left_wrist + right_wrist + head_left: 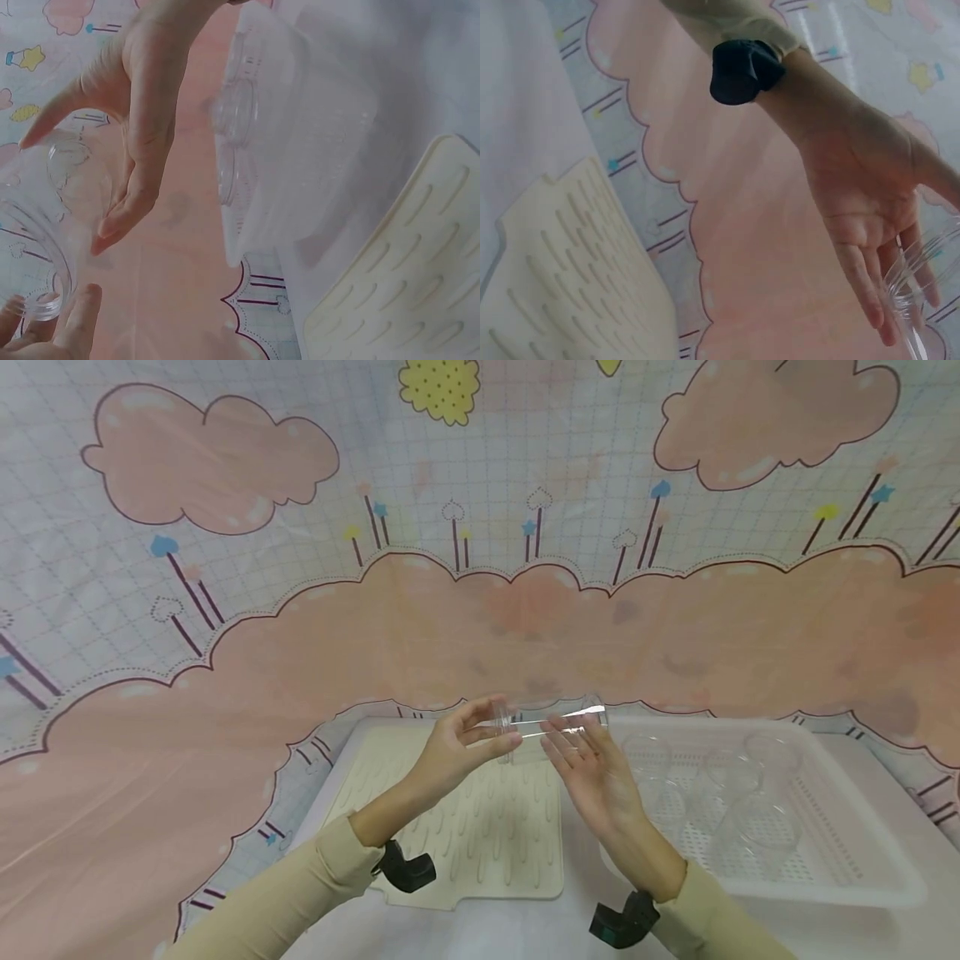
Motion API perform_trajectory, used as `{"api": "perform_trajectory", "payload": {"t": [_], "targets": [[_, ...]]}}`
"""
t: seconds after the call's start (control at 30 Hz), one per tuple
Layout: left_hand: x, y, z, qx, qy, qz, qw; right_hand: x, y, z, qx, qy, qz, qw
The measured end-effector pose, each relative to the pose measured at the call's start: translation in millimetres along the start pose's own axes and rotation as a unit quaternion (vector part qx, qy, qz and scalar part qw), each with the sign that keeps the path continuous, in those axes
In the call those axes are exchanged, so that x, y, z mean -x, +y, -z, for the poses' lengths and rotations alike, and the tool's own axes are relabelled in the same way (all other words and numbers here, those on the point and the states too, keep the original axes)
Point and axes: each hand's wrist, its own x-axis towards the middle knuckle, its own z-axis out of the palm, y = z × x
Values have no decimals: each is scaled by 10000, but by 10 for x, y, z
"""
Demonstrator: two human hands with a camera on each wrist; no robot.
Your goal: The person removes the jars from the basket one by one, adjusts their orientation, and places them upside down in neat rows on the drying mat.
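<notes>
A clear cup point(573, 714) lies on its side in the air between both hands, above the back of a cream ridged drying mat point(487, 810). My left hand point(453, 743) grips the cup's ringed end, with the thumb in front and the fingers round the far side. At the opposite end is my right hand point(600, 781), palm showing. In the left wrist view, the right hand's point(146, 112) thumb and fingers lie on either side of that end. The right wrist view has the left hand point(870, 187) at the cup's rings point(922, 270).
Right of the mat stands a white perforated basket point(862, 827) with several clear cups point(757, 827) inside. Both sit on a white surface point(420, 935). A cloth backdrop point(480, 635) with printed clouds rises behind. Black devices are strapped to both wrists.
</notes>
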Motion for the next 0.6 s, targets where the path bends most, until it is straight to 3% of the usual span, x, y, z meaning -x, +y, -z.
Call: {"api": "perform_trajectory", "payload": {"t": [0.13, 0.33, 0.6], "targets": [[8, -37, 61, -155, -36, -121, 9998, -38, -5, -4, -4, 25, 21, 10000], [80, -87, 185, -922, 102, -380, 9950, -126, -29, -6, 229, 14, 77, 9997], [232, -252, 445, -1847, 372, -149, 9820, -264, -50, -22, 413, 102, 199, 9989]]}}
